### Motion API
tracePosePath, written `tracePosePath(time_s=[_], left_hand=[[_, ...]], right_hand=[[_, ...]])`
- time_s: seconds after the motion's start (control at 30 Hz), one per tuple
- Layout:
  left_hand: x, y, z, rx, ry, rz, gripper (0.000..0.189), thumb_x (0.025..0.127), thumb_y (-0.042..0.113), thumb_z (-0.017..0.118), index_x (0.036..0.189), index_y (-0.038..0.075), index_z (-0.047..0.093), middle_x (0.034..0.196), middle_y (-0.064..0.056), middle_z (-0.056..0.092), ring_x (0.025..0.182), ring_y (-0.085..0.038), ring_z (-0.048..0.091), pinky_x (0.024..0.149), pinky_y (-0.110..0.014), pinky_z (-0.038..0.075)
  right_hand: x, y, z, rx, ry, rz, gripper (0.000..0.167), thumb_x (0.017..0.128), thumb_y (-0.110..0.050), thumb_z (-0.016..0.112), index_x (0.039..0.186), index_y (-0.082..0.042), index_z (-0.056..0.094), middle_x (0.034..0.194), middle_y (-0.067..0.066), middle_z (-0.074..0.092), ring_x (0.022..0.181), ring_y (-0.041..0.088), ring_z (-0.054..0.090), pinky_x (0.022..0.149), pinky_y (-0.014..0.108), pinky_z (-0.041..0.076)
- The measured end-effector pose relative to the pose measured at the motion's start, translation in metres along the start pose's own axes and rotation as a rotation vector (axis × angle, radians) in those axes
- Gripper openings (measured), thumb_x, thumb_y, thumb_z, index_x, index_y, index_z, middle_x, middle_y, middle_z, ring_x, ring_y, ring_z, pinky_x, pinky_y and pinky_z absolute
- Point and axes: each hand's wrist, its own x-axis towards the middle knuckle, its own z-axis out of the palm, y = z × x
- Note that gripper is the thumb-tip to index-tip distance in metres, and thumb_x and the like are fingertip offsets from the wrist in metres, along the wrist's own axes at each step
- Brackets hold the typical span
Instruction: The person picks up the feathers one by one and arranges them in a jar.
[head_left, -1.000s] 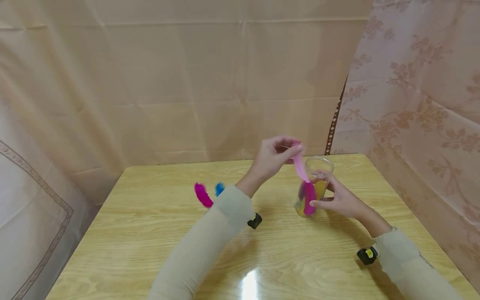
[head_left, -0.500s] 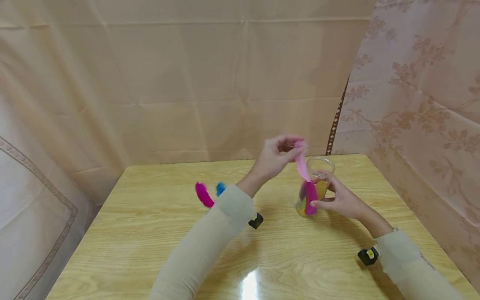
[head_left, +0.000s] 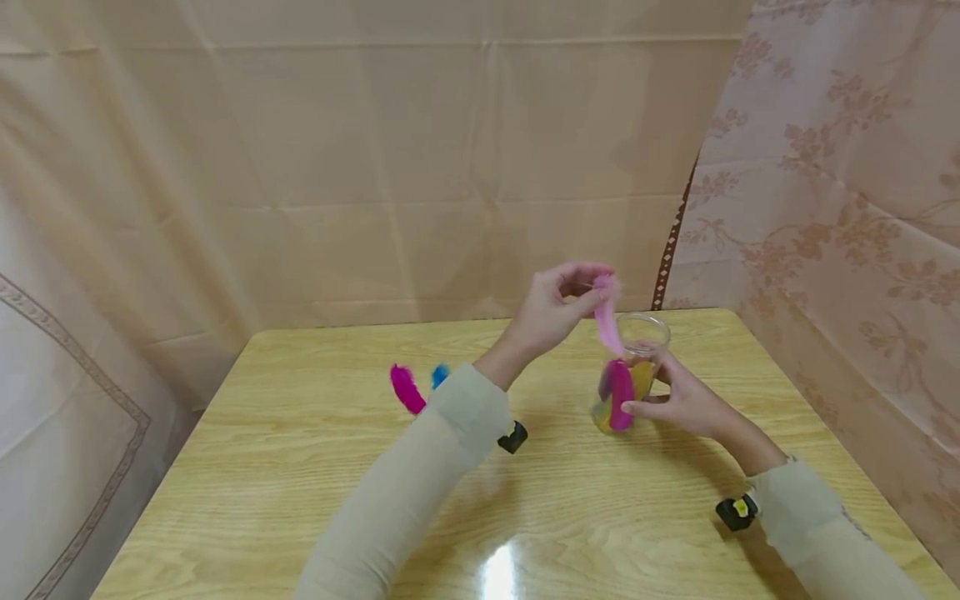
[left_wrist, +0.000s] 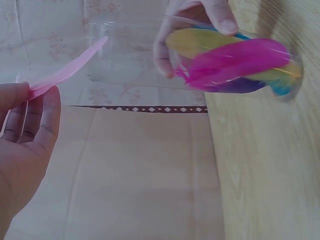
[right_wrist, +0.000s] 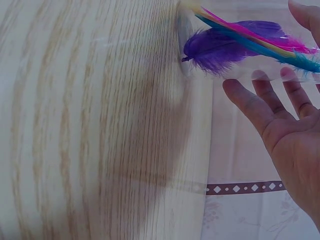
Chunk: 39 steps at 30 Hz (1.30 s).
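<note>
A clear glass jar (head_left: 647,322) stands upright on the wooden table (head_left: 300,467), with several coloured feathers inside, among them a magenta one (left_wrist: 235,62) and a purple one (right_wrist: 220,50). My right hand (head_left: 678,402) holds the jar's side between thumb and fingers (right_wrist: 255,102). Just above and left of the jar's mouth, my left hand (head_left: 592,292) pinches a pale pink feather (head_left: 606,327) by its quill. The feather's tip hangs down at the jar's near rim; whether it is inside I cannot tell. In the left wrist view the pink feather (left_wrist: 67,74) points toward the jar's mouth (left_wrist: 125,55).
A magenta feather (head_left: 406,389) and a blue feather (head_left: 438,376) lie on the table behind my left forearm. Beige cloth hangs along the back and left, and a flowered curtain (head_left: 840,208) closes the right side. The table's right edge is close to the jar.
My left hand has risen slightly and shifted right with the pink feather, nearer the jar's mouth. The right hand and jar have stayed put.
</note>
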Motion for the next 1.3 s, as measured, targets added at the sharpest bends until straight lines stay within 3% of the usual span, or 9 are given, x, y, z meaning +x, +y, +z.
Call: tracePosePath(time_s=[0.2, 0.37, 0.67, 0.97, 1.3], left_hand=[[0.007, 0.015, 0.001, 0.017, -0.014, 0.022, 0.029, 0.099, 0.008, 0.067, 0.126, -0.003, 0.065, 0.114, -0.013, 0.070, 0.094, -0.019, 0.067, 0.080, -0.030, 0.060], [0.011, 0.023, 0.003, 0.086, -0.023, 0.072, 0.027, 0.099, 0.009, 0.066, 0.125, -0.003, 0.065, 0.112, -0.011, 0.072, 0.092, -0.017, 0.067, 0.082, -0.027, 0.058], [0.015, 0.033, 0.011, 0.131, -0.042, 0.079, 0.023, 0.102, 0.010, 0.063, 0.122, -0.001, 0.067, 0.109, -0.009, 0.073, 0.095, -0.014, 0.066, 0.089, -0.022, 0.053], [0.014, 0.032, 0.018, 0.148, -0.128, 0.029, 0.022, 0.102, 0.009, 0.061, 0.122, -0.001, 0.066, 0.116, -0.012, 0.071, 0.099, -0.019, 0.067, 0.087, -0.021, 0.054], [0.011, 0.023, 0.025, 0.161, -0.186, 0.030, 0.023, 0.103, 0.012, 0.061, 0.122, 0.002, 0.067, 0.113, -0.009, 0.072, 0.093, -0.011, 0.066, 0.082, -0.022, 0.055]], right_hand=[[-0.001, 0.001, 0.000, -0.008, 0.011, 0.010, 0.084, 0.087, -0.008, 0.081, 0.151, -0.008, 0.027, 0.142, 0.021, 0.043, 0.131, 0.051, 0.041, 0.088, 0.048, 0.057], [-0.002, 0.003, -0.001, -0.013, 0.001, 0.002, 0.085, 0.088, -0.008, 0.081, 0.152, -0.011, 0.026, 0.138, 0.020, 0.046, 0.129, 0.050, 0.043, 0.087, 0.047, 0.058], [-0.003, 0.005, -0.002, 0.016, -0.008, -0.020, 0.085, 0.088, -0.005, 0.080, 0.154, -0.011, 0.027, 0.137, 0.021, 0.045, 0.128, 0.050, 0.043, 0.086, 0.044, 0.059], [-0.003, 0.003, -0.002, 0.013, -0.013, -0.003, 0.083, 0.089, -0.009, 0.080, 0.154, -0.013, 0.028, 0.141, 0.019, 0.043, 0.133, 0.051, 0.039, 0.088, 0.047, 0.058], [-0.002, 0.001, -0.002, 0.019, -0.005, 0.012, 0.081, 0.088, -0.009, 0.081, 0.149, -0.009, 0.028, 0.153, 0.020, 0.031, 0.137, 0.053, 0.034, 0.090, 0.045, 0.056]])
